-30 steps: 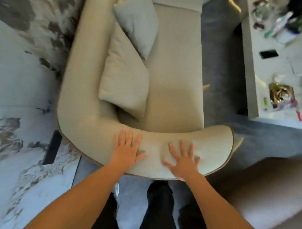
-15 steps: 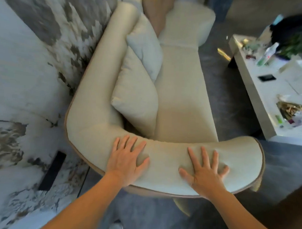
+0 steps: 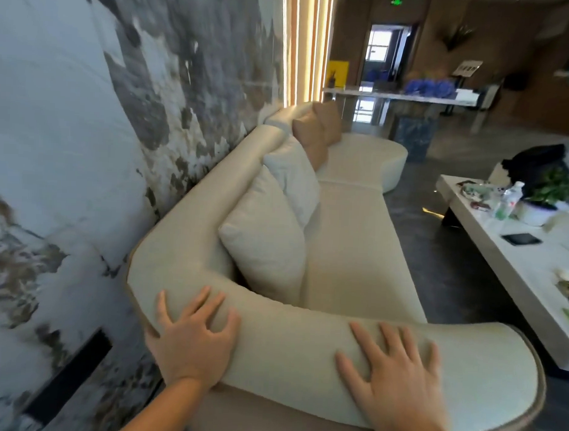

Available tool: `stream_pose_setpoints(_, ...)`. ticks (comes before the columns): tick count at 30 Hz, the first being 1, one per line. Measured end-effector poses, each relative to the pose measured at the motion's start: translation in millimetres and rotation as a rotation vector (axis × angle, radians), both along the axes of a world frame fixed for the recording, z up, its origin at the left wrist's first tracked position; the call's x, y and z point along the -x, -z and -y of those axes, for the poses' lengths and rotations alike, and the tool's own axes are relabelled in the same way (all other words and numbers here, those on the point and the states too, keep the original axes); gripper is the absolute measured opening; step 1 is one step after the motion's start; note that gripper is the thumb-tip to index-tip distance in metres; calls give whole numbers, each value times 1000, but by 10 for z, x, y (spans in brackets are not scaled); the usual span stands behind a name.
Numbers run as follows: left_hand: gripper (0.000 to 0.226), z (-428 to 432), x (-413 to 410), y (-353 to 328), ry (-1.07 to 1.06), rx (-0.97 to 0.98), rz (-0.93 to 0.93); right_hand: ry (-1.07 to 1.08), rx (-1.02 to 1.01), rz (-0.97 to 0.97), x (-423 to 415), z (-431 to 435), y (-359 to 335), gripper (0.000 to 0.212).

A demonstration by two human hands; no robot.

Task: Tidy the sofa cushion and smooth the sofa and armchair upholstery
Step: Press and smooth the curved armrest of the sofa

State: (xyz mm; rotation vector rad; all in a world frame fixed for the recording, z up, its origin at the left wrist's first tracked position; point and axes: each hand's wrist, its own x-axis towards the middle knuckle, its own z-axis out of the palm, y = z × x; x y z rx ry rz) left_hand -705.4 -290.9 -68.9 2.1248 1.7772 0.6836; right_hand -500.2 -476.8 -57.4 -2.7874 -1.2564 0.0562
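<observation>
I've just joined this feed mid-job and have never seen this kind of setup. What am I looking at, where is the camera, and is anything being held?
There is no machine here: a person works with bare hands, and the one camera sits on their head, looking forward and down. The left hand and right hand lie flat, fingers spread, on the curved arm of a cream sofa. Nothing is held. Two pale cushions lean against the sofa back, with tan ones farther along. To the right stands a low white table with a bottle, a plant and a phone.
</observation>
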Motion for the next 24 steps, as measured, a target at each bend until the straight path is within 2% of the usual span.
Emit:
stream_pose_setpoints(6,38,-456,157,-42,-14,-8,81,-3,-45,0,256,-475,-61,73)
stream_pose_setpoints(9,37,-726,228,-55,3,-13,82,-16,-148,-7,353,-703,-91,63)
stream_pose_setpoints(14,38,-919,270,-52,10,-14,55,-13,-182,25,404,-877,-61,63)
stream_pose_setpoints(17,45,-956,275,-33,49,-6,-54,19,-155,0,409,-884,-49,66)
stream_pose_setpoints(20,54,-996,244,-19,148,-27,-285,17,-25,-29,390,-850,-3,78)
stream_pose_setpoints(24,56,-936,193,-182,476,-115,-553,15,116,-172,360,-834,-86,81)
